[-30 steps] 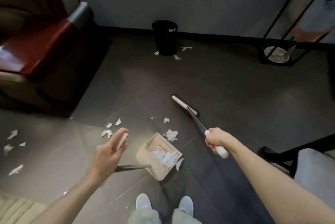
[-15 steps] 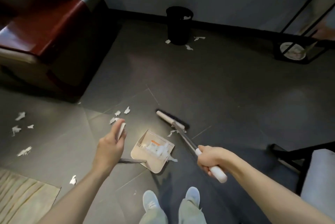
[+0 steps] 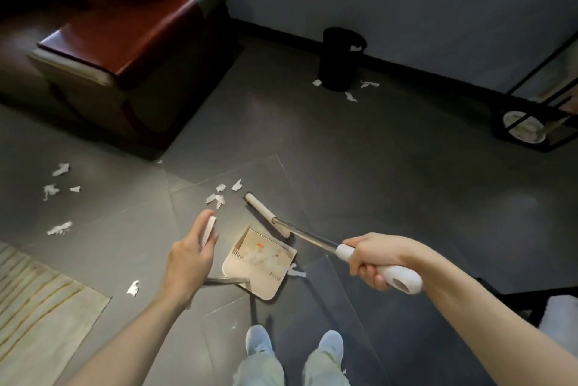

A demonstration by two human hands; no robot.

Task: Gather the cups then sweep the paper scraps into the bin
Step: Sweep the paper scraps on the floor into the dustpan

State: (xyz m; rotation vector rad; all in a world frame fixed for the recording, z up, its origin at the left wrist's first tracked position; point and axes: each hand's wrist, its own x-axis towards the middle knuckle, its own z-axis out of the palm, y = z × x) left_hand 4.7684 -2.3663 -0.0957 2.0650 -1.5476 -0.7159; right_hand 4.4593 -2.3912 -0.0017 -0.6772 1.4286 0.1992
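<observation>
A right hand (image 3: 373, 260) clenches the white-handled broom (image 3: 312, 237), head angled far-left to near-right at the beige plastic dustpan (image 3: 262, 287) steadied by a gripping left hand (image 3: 190, 257); white paper scraps (image 3: 219, 196) lie just far-left, the black round bin (image 3: 341, 60) far right.

One head-worn wide-angle view, standing height.
It faces forward and down: shoes (image 3: 259, 345) at the bottom edge, black bin (image 3: 341, 63) by the far wall (image 3: 406, 10).
</observation>
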